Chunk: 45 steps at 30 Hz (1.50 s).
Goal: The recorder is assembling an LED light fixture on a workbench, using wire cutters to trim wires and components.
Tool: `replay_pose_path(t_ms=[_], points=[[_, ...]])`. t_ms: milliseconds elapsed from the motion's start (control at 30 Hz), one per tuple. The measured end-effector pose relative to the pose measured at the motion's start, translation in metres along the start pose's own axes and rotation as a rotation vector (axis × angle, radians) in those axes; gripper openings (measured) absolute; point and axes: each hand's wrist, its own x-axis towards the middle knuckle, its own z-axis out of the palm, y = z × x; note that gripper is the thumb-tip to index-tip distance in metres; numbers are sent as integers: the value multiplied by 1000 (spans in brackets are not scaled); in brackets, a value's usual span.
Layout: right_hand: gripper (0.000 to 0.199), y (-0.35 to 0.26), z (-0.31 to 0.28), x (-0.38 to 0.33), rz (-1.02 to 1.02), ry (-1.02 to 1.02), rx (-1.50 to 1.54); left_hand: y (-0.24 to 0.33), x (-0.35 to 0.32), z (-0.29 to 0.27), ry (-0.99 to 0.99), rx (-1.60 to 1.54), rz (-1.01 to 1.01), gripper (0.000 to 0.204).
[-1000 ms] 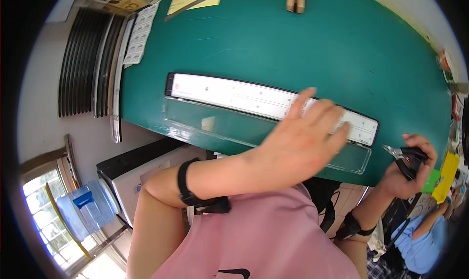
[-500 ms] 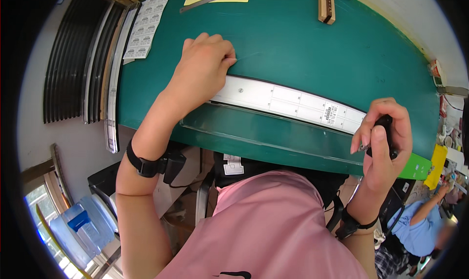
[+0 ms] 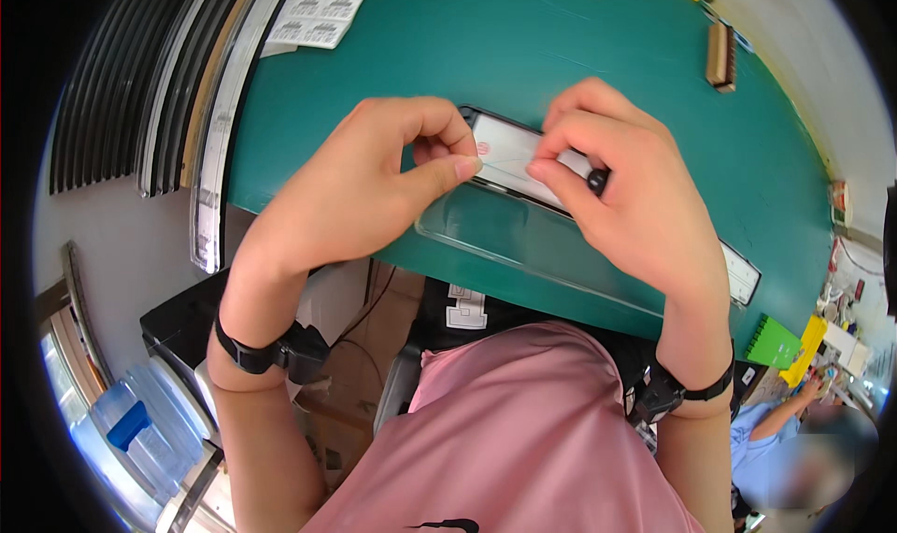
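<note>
Single head view, steep downward, close over green table point(image 3: 579, 56).

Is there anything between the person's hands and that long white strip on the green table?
Nothing visible. Both the left hand and the right hand are already over the long white strip, fingertips pinched close at its near end; exact contact is hard to tell.

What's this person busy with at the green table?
A person in a pink shirt has both hands over a long white strip in a dark frame, lying on the green table. The left hand and right hand pinch at its near end, fingertips almost meeting. The right hand also holds a small dark thing that I cannot identify. A clear plastic strip lies alongside.
</note>
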Motion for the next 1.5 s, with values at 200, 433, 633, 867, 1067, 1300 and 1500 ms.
replay_pose_path(t_ms=[200, 433, 633, 867, 1067, 1300, 1500], points=[[9, -14, 28, -5, 82, 90, -179, -36, -38, 31, 488, 168, 196, 21], [8, -20, 40, 4, 97, 61, -217, -60, -33, 57, 629, 481, 350, 31], [9, -19, 39, 6, 60, 44, -260, -62, -30, 58, 653, 470, 377, 30], [9, -23, 34, 11, 123, -1, -261, -61, -31, 58, 657, 476, 373, 31], [9, -15, 13, 8, 179, -102, -193, -53, -35, 60, 610, 519, 317, 42], [15, 16, -26, -35, 243, 1, -179, -28, -23, 70, 466, 831, 330, 55], [36, 43, -98, -106, 376, 369, 145, -21, -26, 61, 445, 948, 281, 60]])
